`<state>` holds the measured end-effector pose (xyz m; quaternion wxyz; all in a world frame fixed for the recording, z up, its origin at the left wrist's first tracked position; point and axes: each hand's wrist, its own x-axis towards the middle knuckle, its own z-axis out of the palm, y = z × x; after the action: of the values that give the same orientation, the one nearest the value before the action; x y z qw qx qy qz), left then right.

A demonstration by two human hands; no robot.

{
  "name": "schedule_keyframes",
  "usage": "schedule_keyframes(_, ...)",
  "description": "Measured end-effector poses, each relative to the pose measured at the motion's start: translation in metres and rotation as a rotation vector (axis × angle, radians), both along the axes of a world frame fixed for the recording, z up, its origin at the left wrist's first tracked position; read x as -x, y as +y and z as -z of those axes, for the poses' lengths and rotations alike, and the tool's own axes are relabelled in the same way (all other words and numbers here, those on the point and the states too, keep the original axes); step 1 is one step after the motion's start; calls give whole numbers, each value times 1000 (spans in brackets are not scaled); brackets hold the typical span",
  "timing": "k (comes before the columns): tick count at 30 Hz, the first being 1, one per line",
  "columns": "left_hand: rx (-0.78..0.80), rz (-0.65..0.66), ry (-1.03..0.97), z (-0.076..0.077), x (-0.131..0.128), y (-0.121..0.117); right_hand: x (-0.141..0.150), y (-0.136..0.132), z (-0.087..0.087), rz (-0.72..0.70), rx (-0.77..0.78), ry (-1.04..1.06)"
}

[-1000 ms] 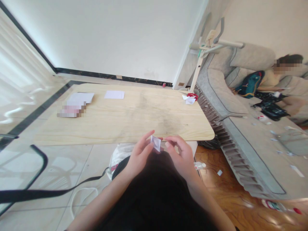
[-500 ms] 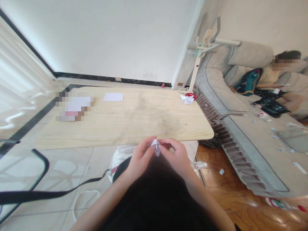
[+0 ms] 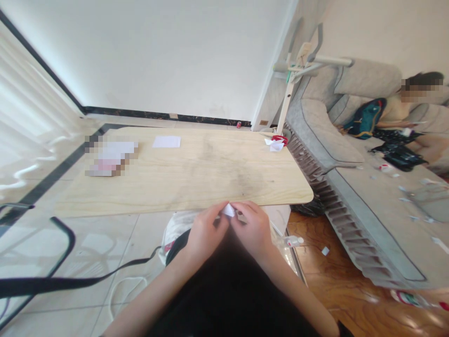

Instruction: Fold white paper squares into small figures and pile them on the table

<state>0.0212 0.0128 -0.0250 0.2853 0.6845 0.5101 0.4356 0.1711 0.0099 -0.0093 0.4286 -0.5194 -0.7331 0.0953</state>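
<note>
A small folded piece of white paper (image 3: 229, 210) is pinched between my two hands, just at the near edge of the wooden table (image 3: 168, 180). My left hand (image 3: 206, 230) grips its left side with thumb and fingers. On the other side, my right hand (image 3: 253, 228) holds it the same way. Part of the paper is covered by the fingers. A flat white sheet (image 3: 166, 142) lies at the table's far left. Folded white paper (image 3: 274, 145) rests at the far right corner, beside something with red handles (image 3: 280, 139), perhaps scissors.
A blurred-out stack (image 3: 117, 152) lies on the table's left. To the right, a person sits on a grey sofa (image 3: 354, 140) strewn with paper scraps. A white exercise frame (image 3: 286, 105) stands behind the table corner. A plastic bottle (image 3: 293, 241) lies beneath the right side.
The folded paper has turned in my fingers; its downward-pointing tip no longer shows, and a flat triangular face does. My hands stay close together in nearly the same place.
</note>
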Motion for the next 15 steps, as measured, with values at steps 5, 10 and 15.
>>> schedule_keyframes(5,-179,29,266,2,2,5,0,2,1,29,-9,17)
schedule_keyframes(10,-128,80,313,-5,4,5,-1,1,3,24,21,35)
schedule_keyframes(15,-73,96,339,-9,4,5,-3,2,3,31,12,31)
